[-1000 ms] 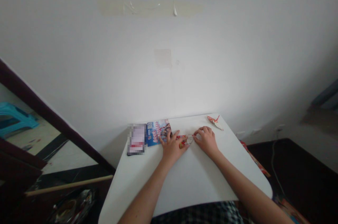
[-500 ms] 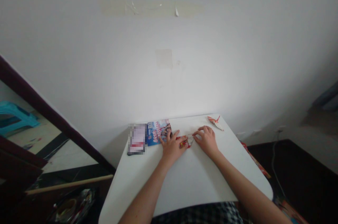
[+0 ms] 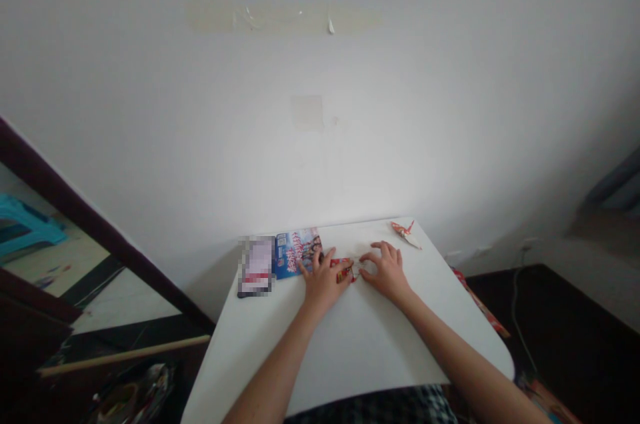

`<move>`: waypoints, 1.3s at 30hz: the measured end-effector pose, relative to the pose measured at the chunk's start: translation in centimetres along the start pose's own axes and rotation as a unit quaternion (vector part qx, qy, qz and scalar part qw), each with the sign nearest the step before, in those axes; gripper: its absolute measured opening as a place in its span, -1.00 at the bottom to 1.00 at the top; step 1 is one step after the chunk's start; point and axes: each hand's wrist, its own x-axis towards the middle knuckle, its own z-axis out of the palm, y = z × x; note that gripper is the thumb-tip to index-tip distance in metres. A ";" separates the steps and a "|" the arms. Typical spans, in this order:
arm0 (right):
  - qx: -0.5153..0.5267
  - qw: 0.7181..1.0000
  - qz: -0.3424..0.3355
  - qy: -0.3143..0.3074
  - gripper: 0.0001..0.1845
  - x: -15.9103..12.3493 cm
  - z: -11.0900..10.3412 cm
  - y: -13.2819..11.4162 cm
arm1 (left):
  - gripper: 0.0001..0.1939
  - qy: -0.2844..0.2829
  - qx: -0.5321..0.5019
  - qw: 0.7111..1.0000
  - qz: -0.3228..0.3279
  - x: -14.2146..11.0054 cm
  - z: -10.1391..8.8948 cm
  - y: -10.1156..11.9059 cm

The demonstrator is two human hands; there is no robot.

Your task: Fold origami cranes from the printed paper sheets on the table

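A small folded paper (image 3: 345, 273), red with printed patches and a pale part toward the right, lies on the white table. Pressing down on its left portion is my left hand (image 3: 324, 285), fingers spread; its other fingers reach over the corner of a blue printed leaflet (image 3: 290, 257). To the right, my right hand (image 3: 387, 272) is at the pale end of the paper, with thumb and index tips curved and a little apart around its edge. A folded red and white paper bird (image 3: 404, 233) rests near the table's back right corner.
The white table (image 3: 360, 351) stands against a wall. A phone-like item (image 3: 257, 267), blurred out, lies left of the leaflet. On the floor at left is a dark bin (image 3: 133, 394); a mirror (image 3: 125, 291) leans behind it. A cable (image 3: 517, 317) runs down at right.
My right thumb and index finger have parted slightly and shifted left and down along the paper. My left hand stays on the paper. The whole view has shifted a little.
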 end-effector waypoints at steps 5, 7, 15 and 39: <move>-0.003 1.000 0.011 0.000 -0.76 0.0 0.0 -0.2 | -0.63 -0.009 -0.002 1.000 0.001 0.1 -0.1 -0.1; -0.007 1.000 0.012 0.010 -0.76 0.1 0.0 -0.1 | -0.64 -0.013 -0.005 1.000 0.002 0.1 -0.1 -0.1; -0.010 1.000 -0.005 0.004 -0.78 0.6 0.2 0.6 | -0.59 -0.014 -0.002 1.000 -0.003 0.0 0.2 -0.3; -0.012 0.996 -0.002 -0.090 -0.47 0.7 -0.3 1.3 | -0.54 -0.040 0.010 0.999 -0.008 -0.2 -0.3 -0.6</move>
